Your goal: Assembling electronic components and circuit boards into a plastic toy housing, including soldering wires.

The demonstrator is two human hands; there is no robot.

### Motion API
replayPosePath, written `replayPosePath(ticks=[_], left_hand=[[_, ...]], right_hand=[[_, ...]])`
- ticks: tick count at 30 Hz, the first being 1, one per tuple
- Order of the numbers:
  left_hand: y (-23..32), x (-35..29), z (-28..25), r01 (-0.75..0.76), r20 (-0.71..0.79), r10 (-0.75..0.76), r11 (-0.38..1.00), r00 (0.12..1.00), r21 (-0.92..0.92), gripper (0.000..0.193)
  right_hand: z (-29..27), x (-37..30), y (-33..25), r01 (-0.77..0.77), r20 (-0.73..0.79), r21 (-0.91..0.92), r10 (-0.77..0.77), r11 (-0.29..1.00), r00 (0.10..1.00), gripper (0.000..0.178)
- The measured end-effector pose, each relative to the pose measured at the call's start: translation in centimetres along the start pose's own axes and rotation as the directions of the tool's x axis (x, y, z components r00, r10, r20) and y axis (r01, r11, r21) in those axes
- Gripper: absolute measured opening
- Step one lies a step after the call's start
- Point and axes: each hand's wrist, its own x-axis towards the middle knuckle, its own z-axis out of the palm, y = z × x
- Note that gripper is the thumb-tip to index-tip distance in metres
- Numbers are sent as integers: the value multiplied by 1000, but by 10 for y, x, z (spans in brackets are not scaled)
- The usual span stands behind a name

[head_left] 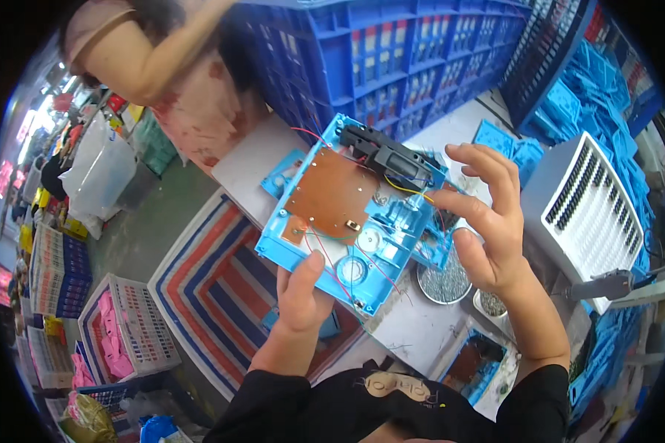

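My left hand (303,297) grips a light-blue plastic casing (384,284) by its lower edge, thumb on the rim. Inside the tilted casing lies a brown circuit board (329,193), and a black plastic mechanism (391,161) runs along its upper right side. Thin red wires stick out at the top and bottom. My right hand (491,214) is at the casing's right side with fingers apart; the index fingertip is at the end of a yellow wire (406,190). Whether it touches the wire is too small to tell.
A large blue crate (391,66) stands beyond the casing. On the table are a round dish of small metal parts (445,284) and a white rack with black pieces (595,214). Blue parts pile up at right. A striped bag (199,273) sits lower left; a co-worker (155,74) stands upper left.
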Motion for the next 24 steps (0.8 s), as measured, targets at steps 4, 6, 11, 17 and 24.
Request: replayPosePath(ticks=[4,6,11,17,24], left_hand=[[-8,-1,5,-36,34,39,995,999,-88,65],[-10,-2,5,-1,37,4,996,999,-86,65],[-10,-4,9,12,23,-12,1000,1000,-9,67],[-15,-5,10,7,38,-8,1000,999,27,67],[-14,-5,9,6,-6,-5,1000,1000,28,63]], right_hand=[[-2,-15,5,34,-10,-29,-34,999,999,30],[-1,-20,3,7,-8,-23,-7,1000,1000,29],[4,-24,0,-31,12,-21,31,999,999,28],[-1,-26,1,-17,54,-90,22,996,998,28],[4,-21,-5,-55,77,-65,60,996,995,30]])
